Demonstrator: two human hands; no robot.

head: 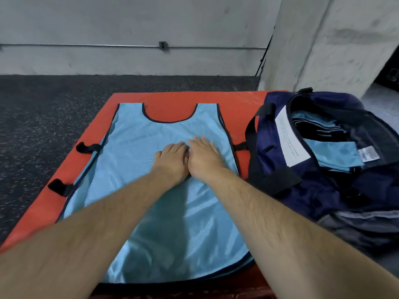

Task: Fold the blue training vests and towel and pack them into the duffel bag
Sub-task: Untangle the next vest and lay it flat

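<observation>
We can't read the print on the white label [289,139] in the bag [323,195]: too small. Bag runs off the right picture edge. Forearms [97,223] cover parts of the vest [168,134] hem.

An orange padded bench [172,98] is sitting on dark speckled flooring [43,108]. A thin conduit [86,45] is running along the grey concrete wall [129,18] through a small junction box [162,45]; a concrete pillar [323,39] is standing at right.

The single head-worn view looks forward and down, close over the orange mat [177,99].
</observation>
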